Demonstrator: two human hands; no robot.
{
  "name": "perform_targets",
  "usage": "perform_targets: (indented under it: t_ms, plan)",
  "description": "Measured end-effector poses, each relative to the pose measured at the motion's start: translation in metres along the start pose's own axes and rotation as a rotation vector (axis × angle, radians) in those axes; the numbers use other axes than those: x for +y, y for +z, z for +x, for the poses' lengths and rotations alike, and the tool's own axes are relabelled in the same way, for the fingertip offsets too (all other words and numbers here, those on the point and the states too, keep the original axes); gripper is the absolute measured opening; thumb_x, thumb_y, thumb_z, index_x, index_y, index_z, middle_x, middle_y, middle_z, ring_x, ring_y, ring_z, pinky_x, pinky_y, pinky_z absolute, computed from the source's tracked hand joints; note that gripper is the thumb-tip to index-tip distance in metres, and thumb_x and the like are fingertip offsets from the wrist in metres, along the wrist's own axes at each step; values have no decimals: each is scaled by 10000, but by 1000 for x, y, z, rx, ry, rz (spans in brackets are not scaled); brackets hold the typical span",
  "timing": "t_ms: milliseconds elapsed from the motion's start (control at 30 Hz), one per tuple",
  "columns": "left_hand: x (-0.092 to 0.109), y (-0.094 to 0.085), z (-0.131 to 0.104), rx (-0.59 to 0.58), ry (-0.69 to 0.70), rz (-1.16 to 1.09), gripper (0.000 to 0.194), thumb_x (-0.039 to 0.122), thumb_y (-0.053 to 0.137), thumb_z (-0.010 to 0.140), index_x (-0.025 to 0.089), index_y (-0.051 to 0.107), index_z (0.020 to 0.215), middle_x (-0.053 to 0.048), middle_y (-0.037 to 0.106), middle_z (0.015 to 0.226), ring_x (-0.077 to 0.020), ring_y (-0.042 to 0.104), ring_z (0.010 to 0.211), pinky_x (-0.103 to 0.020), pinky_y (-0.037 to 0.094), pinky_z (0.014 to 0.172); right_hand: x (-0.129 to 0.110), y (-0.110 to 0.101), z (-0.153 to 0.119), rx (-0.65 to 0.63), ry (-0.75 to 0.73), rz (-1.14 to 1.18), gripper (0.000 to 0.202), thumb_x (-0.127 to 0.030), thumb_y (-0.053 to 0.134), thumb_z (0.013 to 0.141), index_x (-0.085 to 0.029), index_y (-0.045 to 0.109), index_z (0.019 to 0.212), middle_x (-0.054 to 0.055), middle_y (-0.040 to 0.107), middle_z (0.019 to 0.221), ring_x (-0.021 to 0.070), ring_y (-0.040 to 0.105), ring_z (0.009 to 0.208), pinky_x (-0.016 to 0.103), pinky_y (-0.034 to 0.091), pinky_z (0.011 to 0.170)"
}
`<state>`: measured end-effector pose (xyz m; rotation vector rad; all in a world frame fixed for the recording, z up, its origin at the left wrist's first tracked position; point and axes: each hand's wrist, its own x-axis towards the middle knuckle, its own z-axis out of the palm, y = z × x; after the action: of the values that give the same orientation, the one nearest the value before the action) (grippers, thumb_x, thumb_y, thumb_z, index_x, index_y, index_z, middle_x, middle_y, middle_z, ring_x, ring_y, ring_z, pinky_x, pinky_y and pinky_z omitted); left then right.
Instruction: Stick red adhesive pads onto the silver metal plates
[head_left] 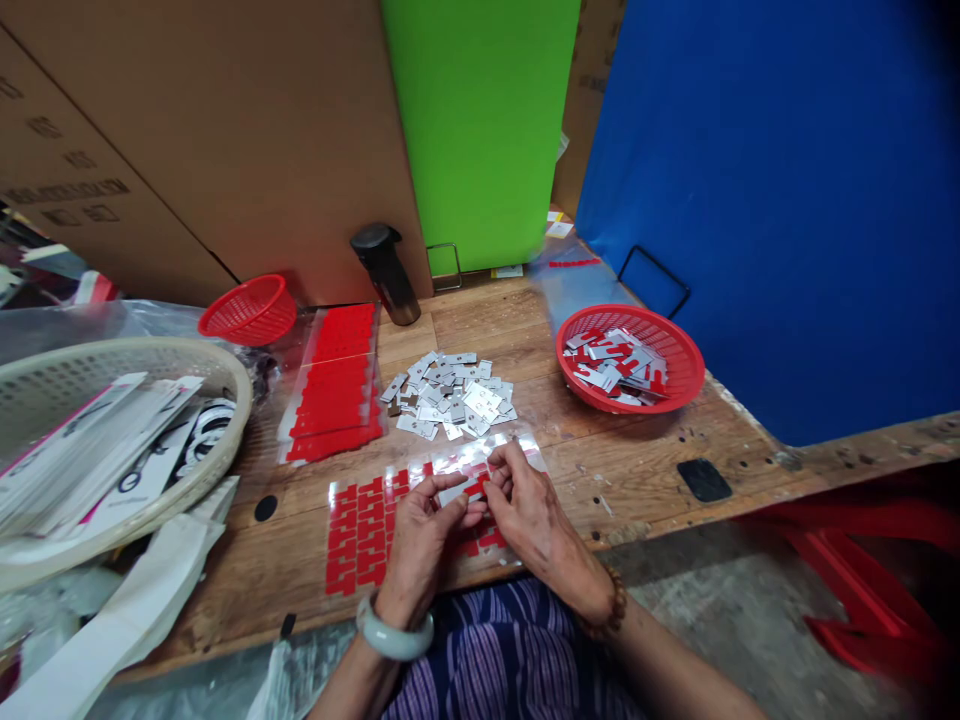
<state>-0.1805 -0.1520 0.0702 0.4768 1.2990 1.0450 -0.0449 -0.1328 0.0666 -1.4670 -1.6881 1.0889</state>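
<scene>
Above a clear sheet of red adhesive pieces (343, 540) at the table's front, my two hands meet. My left hand (421, 525) pinches a small silvery metal plate (452, 492) between thumb and fingers. At the plate's right end, my right hand (529, 505) has thumb and forefinger closed on a small red sticker (476, 487); whether the sticker touches the plate is hard to make out. Just beyond my hands lies a loose pile of similar metal plates (450, 392). The hands cover part of the sheet.
A red basket (686, 365) of plates with red pieces stands right. Stacked red sticker sheets (334, 385) lie left of the pile, near a black bottle (390, 275) and a small red basket (251, 310). A large cream basket (232, 440) fills the left. Blue (780, 220) and green boards (480, 130) rise behind.
</scene>
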Motion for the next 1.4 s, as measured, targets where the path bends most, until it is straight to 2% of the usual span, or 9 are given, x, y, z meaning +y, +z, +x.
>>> perform_targets:
  t_ms: [300,467,633,733,833,933,1067,1267,1400]
  plan:
    - [2,4,-4,41,85,86,423,259,747,625,85,575,971,-89,733,771,-174,702,674,-240,545,667,1,-1,0,-17,-38,-52,101,-179,404,863,-209,455,946,25,571,798,171,570,760,267,446,670]
    - [-2,2,-3,45,115,126,409,277,737,635,89,580,962,-85,733,762,-167,699,650,-242,544,666,2,-2,-4,-2,-115,-164,113,-164,405,864,-199,481,941,47,585,839,175,575,771,288,448,707]
    - [-5,-3,-3,18,68,92,410,268,752,616,96,572,943,-80,730,721,-167,697,628,-234,546,649,2,-12,-13,8,-202,-223,163,-212,450,866,-205,524,1011,68,611,872,193,581,807,317,438,767]
    - [-5,-9,-2,0,18,54,407,233,736,645,100,552,983,-90,729,698,-163,699,640,-220,546,650,9,-21,-12,-2,-183,-209,191,-247,480,855,-203,529,1035,60,612,872,194,575,823,322,434,782]
    - [-1,-13,-4,-6,-32,25,381,172,732,641,99,557,972,-110,730,722,-169,701,648,-222,553,646,14,-26,-5,-52,-108,-148,140,-246,439,877,-204,551,950,26,607,834,163,567,779,294,430,755]
    - [4,-14,-6,-11,-68,-4,355,132,726,634,97,568,950,-112,725,688,-176,699,628,-229,559,633,14,-24,1,-131,-46,-46,191,-272,398,902,-195,566,855,4,600,770,137,559,709,257,423,680]
    - [7,-16,-9,-15,-72,-35,353,129,725,633,87,577,951,-103,718,656,-162,690,591,-211,556,608,11,-14,0,-255,35,161,235,-327,386,910,-179,568,894,-23,556,647,111,537,581,229,414,584]
    - [5,-22,-11,-33,-54,-38,397,180,753,616,97,581,964,-94,720,661,-150,686,588,-200,548,609,4,0,-3,-377,132,474,249,-381,511,835,-174,529,972,-36,560,646,103,554,569,224,433,571]
    - [6,-21,-14,-51,-50,-29,390,183,734,635,92,568,976,-99,721,653,-137,681,573,-188,538,601,2,7,-2,-359,190,531,216,-344,588,768,-170,539,886,-47,557,603,91,537,528,212,412,534]
